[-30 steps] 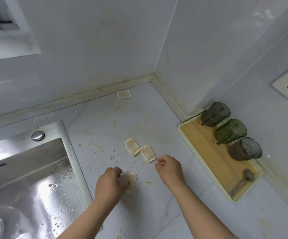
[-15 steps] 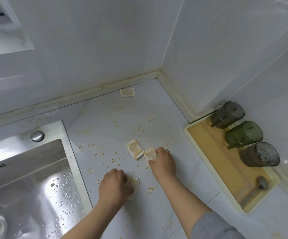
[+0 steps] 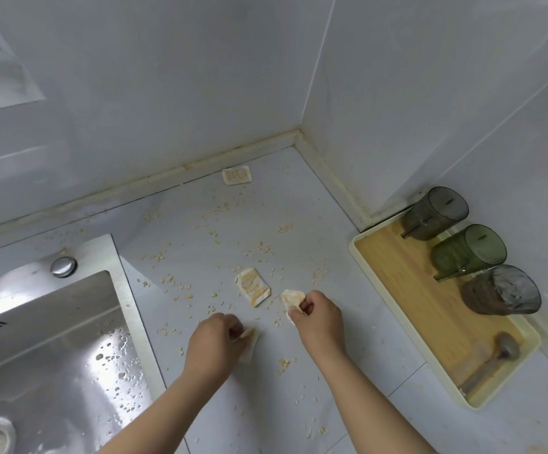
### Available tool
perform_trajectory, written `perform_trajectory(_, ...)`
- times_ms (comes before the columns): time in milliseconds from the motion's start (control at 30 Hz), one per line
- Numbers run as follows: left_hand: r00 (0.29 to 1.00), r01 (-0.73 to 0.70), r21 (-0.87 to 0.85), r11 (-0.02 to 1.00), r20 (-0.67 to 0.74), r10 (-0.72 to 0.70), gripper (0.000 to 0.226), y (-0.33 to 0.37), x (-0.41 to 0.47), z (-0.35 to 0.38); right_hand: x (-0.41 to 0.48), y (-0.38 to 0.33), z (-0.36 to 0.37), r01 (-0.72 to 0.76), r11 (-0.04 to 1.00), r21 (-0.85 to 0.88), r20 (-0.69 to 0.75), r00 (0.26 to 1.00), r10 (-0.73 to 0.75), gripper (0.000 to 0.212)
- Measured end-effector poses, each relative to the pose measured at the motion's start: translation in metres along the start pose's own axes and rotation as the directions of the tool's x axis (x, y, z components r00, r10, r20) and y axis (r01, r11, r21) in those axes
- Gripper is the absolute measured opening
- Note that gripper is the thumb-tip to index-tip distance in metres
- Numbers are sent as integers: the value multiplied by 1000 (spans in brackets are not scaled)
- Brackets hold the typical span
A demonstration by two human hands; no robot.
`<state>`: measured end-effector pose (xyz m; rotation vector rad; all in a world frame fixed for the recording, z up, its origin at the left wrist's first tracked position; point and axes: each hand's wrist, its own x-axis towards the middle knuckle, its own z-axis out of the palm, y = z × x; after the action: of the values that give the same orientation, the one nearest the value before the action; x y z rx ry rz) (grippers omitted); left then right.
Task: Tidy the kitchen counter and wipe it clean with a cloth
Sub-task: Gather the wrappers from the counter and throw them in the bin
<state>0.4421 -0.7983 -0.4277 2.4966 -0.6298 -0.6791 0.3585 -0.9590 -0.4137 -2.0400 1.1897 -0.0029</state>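
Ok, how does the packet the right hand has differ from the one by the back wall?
The right hand pinches the near packet, which is bent; the back-wall packet lies flat, untouched. The near packet is close to the person, the back-wall packet far back. Both are small pale sachets with orange print.

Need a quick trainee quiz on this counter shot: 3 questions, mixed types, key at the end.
1. True or false: the left hand and the right hand each hold a packet.
2. How many packets lie untouched on the counter? A: one. B: two. C: four.
3. Fill in: the three cups sit on the ___.

Key
1. True.
2. B: the middle packet and the packet by the wall.
3. tray.
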Motion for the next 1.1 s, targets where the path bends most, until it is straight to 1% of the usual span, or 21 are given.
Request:
perform_trajectory(100, 999, -21, -66, 998, -33, 19, 15, 12, 21, -12, -4, 4, -7, -14, 998, 69, -15, 1000, 15, 25)
perform_trajectory(200, 998, -34, -86, 996, -54, 30, 9, 26, 43, -19, -5, 6, -12, -29, 993, 112, -21, 999, 32, 22)
perform_trajectory(333, 996, -55, -17, 998, -65, 54, 9, 39, 67, -22, -3, 6, -18, -36, 987, 159, -27, 999, 41, 19)
perform_trajectory(433, 995, -71, 80, 994, -71, 76, 14, 42, 81, -19, 2, 4, -21, -21, 984, 174, -31, 999, 27, 20)
perform_trajectory(600, 996, -84, 200, 976, 9, 84, 22, 41, 91, -21, 16, -2, -27, 1, 986, 167, -26, 1000, 4, 19)
perform_trajectory(733, 1000, -22, 108, 994, 16, 21, 31, 37, 93, -23, 36, -18, -27, 49, 989, 137, -15, 999, -47, 20)
perform_trajectory(833, 999, -31, 116, 993, 17, 29, 19, 31, 92, -23, 51, -36, -24, 93, 988, 124, -14, 996, -92, 22)
perform_trajectory(900, 998, -36, 50, 998, -55, 38, 15, 22, 91, -27, 61, -48, -20, 125, 985, 116, -16, 992, -124, 21)
perform_trajectory(967, 990, -12, -39, 999, -137, 7, 12, 13, 89, -36, 70, -60, -18, 157, 982, 106, -15, 988, -156, 18)
perform_trajectory(1033, 984, 33, -110, 993, -171, -51, 7, 2, 89, -52, 81, -72, -15, 175, 980, 93, 0, 984, -176, 16)
perform_trajectory(1100, 978, 57, -197, 979, -188, -95, 12, -8, 92, -67, 93, -84, -10, 187, 978, 90, 18, 982, -189, 15)
